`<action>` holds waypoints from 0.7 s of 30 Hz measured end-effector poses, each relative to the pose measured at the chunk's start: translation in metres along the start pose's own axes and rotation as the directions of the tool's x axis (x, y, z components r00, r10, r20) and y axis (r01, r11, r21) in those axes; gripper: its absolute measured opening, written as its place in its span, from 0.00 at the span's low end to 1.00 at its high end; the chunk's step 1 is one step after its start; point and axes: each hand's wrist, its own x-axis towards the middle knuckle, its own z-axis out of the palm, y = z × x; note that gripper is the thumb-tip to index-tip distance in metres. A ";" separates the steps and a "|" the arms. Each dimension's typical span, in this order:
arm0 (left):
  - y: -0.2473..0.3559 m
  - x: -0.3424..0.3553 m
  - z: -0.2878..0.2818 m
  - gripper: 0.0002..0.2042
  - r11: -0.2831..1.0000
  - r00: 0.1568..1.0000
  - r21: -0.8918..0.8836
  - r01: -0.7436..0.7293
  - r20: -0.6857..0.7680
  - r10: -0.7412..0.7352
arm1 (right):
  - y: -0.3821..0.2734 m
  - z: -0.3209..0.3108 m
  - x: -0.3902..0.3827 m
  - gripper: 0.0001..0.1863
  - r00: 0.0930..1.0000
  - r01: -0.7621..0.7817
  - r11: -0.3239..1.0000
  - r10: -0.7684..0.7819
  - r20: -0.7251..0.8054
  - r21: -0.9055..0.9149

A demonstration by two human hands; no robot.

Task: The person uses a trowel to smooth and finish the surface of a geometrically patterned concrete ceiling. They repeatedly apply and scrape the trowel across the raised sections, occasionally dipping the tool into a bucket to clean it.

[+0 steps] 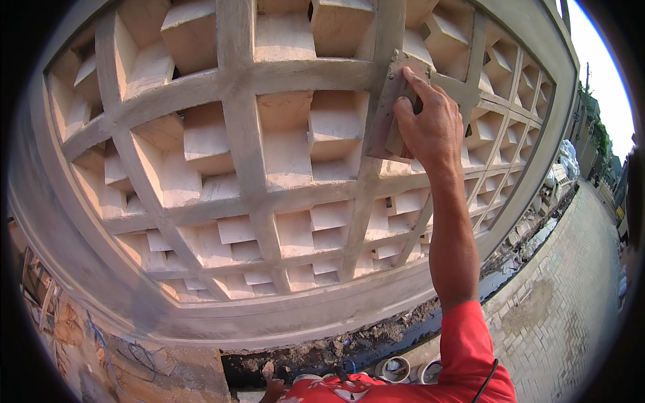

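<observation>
My right hand (pixel 430 124) is raised at the upper right of centre, closed round the handle of a plastering trowel (pixel 384 124). The trowel's flat rectangular plate lies against the grey rendered strips of a lattice wall (pixel 240 121), over a crossing of an upright and a crosswise strip. Bits of wet mortar cling to its upper edge. Hand and wrist hide most of the handle. My left hand (pixel 272 386) hangs low at the bottom edge, beside my red shirt. Only a small part of it shows, and whether it holds anything is unclear.
Below the wall runs a dirt-filled trench (pixel 349 339) with rubble along it. Two buckets (pixel 393 368) stand by my body. A paved lane (pixel 544 322) stretches away on the right. Boards and blue cord lie at the lower left.
</observation>
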 end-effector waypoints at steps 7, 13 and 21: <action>-0.008 0.002 0.006 0.10 0.900 0.969 0.371 -0.230 -0.004 0.249 | 0.031 0.044 -0.110 0.26 0.967 0.184 0.976 -0.159 0.200 -0.113; -0.022 0.006 0.012 0.03 0.881 0.927 -0.389 -0.270 -0.353 0.128 | 0.022 0.035 -0.142 0.25 0.936 0.140 0.990 -0.142 0.322 0.030; 0.039 0.004 -0.022 0.04 0.038 0.721 -0.904 0.426 0.314 -0.618 | 0.021 0.041 -0.098 0.25 0.973 0.140 0.983 -0.114 0.200 -0.121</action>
